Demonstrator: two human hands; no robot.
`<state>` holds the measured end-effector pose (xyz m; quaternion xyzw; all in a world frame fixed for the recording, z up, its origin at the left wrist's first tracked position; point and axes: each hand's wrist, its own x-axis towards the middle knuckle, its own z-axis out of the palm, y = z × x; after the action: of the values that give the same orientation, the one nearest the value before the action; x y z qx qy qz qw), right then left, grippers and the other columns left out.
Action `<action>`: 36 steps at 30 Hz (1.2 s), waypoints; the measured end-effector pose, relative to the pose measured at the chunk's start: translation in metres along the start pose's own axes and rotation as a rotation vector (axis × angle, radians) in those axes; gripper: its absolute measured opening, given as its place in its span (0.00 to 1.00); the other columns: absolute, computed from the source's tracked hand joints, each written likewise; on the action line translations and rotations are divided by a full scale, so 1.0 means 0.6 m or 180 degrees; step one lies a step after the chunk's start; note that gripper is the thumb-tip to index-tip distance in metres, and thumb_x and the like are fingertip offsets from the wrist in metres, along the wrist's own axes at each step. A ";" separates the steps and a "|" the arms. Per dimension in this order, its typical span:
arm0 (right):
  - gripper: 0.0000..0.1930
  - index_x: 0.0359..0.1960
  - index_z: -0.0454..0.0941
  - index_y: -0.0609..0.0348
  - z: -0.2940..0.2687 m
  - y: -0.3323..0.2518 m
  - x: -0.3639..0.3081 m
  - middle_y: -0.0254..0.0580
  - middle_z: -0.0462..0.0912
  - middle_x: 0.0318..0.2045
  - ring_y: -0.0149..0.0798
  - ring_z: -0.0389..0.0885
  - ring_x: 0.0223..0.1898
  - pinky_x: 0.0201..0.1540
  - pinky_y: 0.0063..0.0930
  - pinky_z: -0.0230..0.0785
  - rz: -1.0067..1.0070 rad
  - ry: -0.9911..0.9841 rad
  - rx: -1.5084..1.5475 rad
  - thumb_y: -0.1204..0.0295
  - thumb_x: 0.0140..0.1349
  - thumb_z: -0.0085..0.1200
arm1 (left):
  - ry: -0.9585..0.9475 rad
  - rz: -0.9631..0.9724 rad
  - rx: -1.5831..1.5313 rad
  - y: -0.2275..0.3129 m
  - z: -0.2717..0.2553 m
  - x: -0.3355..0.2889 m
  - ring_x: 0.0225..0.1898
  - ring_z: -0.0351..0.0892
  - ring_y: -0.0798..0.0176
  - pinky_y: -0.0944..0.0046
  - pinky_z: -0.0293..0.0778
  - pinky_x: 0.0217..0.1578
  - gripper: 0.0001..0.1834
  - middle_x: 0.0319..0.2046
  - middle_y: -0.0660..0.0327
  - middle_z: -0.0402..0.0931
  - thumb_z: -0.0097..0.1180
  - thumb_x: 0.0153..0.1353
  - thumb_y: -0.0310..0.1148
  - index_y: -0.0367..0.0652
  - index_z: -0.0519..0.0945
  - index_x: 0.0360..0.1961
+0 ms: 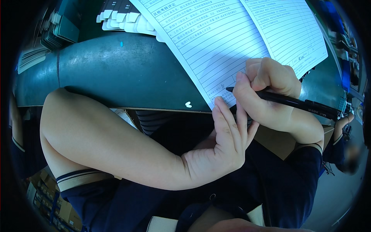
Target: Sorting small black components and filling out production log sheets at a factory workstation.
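Note:
A black pen (297,103) is gripped in my right hand (270,85), its tip on a printed, lined form (208,42) near the form's lower edge. Fresh dark strokes show just left of the tip. My left hand (226,143) has its fingers stretched out, their tips at the form's bottom edge beside my right hand. The thumb of that hand is mostly hidden. To the right lies a second form (293,31), partly filled in and with handwriting near its bottom.
The forms lie on a green table (116,69) with a curved-looking front edge. Stacks of thin cards (127,19) stand at the back, and more dark stacked pieces (63,29) at far left. A small white scrap (188,104) rests by the edge. Another person (340,143) is at right.

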<state>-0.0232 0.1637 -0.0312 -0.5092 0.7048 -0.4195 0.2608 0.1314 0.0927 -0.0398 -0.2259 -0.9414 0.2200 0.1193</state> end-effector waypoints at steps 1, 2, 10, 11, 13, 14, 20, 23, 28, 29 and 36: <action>0.17 0.18 0.58 0.57 0.001 0.001 0.002 0.30 0.64 0.12 0.22 0.58 0.14 0.16 0.20 0.50 -0.0126 -0.0018 -0.0059 0.87 0.53 0.53 | 0.0004 -0.0041 -0.0079 0.000 0.000 -0.001 0.33 0.83 0.44 0.52 0.82 0.34 0.25 0.36 0.40 0.80 0.57 0.52 0.31 0.40 0.73 0.54; 0.17 0.18 0.58 0.57 0.002 0.001 0.004 0.29 0.64 0.12 0.22 0.58 0.14 0.16 0.20 0.50 -0.0278 -0.0025 -0.0101 0.87 0.54 0.53 | -0.0001 -0.0064 -0.0046 0.000 -0.001 -0.002 0.33 0.83 0.44 0.52 0.82 0.34 0.25 0.36 0.40 0.80 0.57 0.52 0.31 0.40 0.73 0.54; 0.16 0.16 0.59 0.56 0.016 -0.003 0.009 0.29 0.64 0.11 0.22 0.61 0.13 0.15 0.18 0.52 -0.0096 0.0256 -0.0184 0.82 0.53 0.54 | -0.0098 0.0011 0.0047 -0.005 0.000 -0.016 0.36 0.83 0.45 0.55 0.82 0.36 0.24 0.38 0.39 0.79 0.51 0.56 0.25 0.41 0.72 0.57; 0.17 0.13 0.61 0.56 0.019 -0.003 0.009 0.29 0.64 0.09 0.22 0.63 0.10 0.14 0.17 0.52 -0.0027 0.0380 -0.0205 0.76 0.52 0.57 | -0.0098 0.0005 0.0046 -0.004 0.001 -0.018 0.36 0.83 0.45 0.55 0.82 0.36 0.24 0.38 0.39 0.79 0.51 0.56 0.25 0.41 0.72 0.57; 0.16 0.16 0.59 0.56 0.020 -0.007 0.006 0.30 0.64 0.11 0.22 0.60 0.13 0.15 0.19 0.51 -0.0115 0.0233 -0.0180 0.82 0.53 0.54 | -0.0066 -0.0027 0.0047 -0.003 0.002 -0.021 0.35 0.83 0.45 0.55 0.82 0.36 0.24 0.38 0.38 0.79 0.51 0.56 0.25 0.41 0.72 0.57; 0.17 0.19 0.57 0.57 0.020 -0.008 0.006 0.30 0.64 0.13 0.21 0.57 0.15 0.17 0.20 0.50 -0.0159 0.0070 -0.0135 0.88 0.54 0.51 | -0.0061 -0.0030 0.0050 -0.003 0.003 -0.022 0.35 0.83 0.45 0.55 0.82 0.36 0.24 0.38 0.38 0.79 0.51 0.56 0.25 0.41 0.72 0.57; 0.17 0.19 0.57 0.56 0.020 -0.002 0.007 0.29 0.63 0.12 0.22 0.56 0.15 0.16 0.20 0.49 -0.0371 0.0124 -0.0149 0.89 0.54 0.50 | -0.0032 -0.0038 0.0098 -0.002 0.005 -0.022 0.35 0.83 0.45 0.54 0.82 0.36 0.24 0.37 0.38 0.79 0.50 0.56 0.26 0.40 0.72 0.56; 0.16 0.19 0.58 0.56 0.019 -0.001 0.006 0.29 0.63 0.12 0.22 0.56 0.14 0.16 0.20 0.49 -0.0420 0.0078 -0.0177 0.89 0.54 0.50 | -0.0029 -0.0046 0.0091 -0.002 0.004 -0.023 0.35 0.83 0.45 0.53 0.82 0.36 0.23 0.38 0.38 0.79 0.50 0.56 0.26 0.39 0.72 0.56; 0.17 0.19 0.57 0.56 0.017 -0.001 0.006 0.29 0.64 0.13 0.22 0.55 0.14 0.16 0.20 0.48 -0.0385 0.0047 -0.0124 0.88 0.54 0.51 | -0.0050 -0.0020 0.0025 -0.001 0.004 -0.024 0.36 0.83 0.44 0.54 0.82 0.36 0.24 0.38 0.38 0.79 0.50 0.57 0.26 0.38 0.72 0.56; 0.17 0.19 0.57 0.56 0.018 -0.001 0.007 0.29 0.64 0.13 0.22 0.56 0.14 0.16 0.20 0.48 -0.0460 0.0051 -0.0143 0.88 0.54 0.51 | -0.0054 -0.0003 0.0037 0.000 0.004 -0.023 0.36 0.83 0.44 0.54 0.82 0.36 0.24 0.38 0.38 0.79 0.50 0.57 0.26 0.38 0.72 0.56; 0.16 0.19 0.57 0.56 0.017 -0.001 0.006 0.29 0.63 0.13 0.22 0.56 0.15 0.17 0.20 0.48 -0.0460 0.0021 -0.0215 0.89 0.54 0.50 | 0.0001 -0.0066 0.0069 -0.002 0.007 -0.021 0.34 0.83 0.45 0.54 0.82 0.35 0.24 0.37 0.40 0.80 0.52 0.55 0.26 0.38 0.72 0.55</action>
<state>-0.0160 0.1570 -0.0357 -0.5659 0.6808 -0.4149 0.2102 0.1406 0.0846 -0.0444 -0.2148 -0.9413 0.2289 0.1242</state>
